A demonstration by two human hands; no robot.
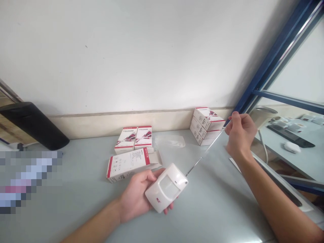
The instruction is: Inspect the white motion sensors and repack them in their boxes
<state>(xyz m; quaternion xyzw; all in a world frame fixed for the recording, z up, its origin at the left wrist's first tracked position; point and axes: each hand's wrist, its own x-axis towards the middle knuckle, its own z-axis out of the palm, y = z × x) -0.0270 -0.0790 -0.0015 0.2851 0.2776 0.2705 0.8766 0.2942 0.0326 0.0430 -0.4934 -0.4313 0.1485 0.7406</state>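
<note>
My left hand [138, 194] is wrapped round a white motion detector [165, 189], its lens window facing up. From the detector's upper right corner a thin metal telescopic antenna [193, 166] stretches up to the right. My right hand [240, 133] pinches the far end of that antenna between thumb and fingers. Just behind my left hand lies an opened detector box [130, 163], its flap end pointing right. A clear plastic bag [170, 141] rests on the table beyond it.
Two closed boxes [134, 137] lie side by side near the wall. Several more boxes [206, 125] are stacked at the back right. A black cylinder [35, 126] stands at the left. A blue-framed glass panel [273, 67] borders the right side of the grey table [83, 168].
</note>
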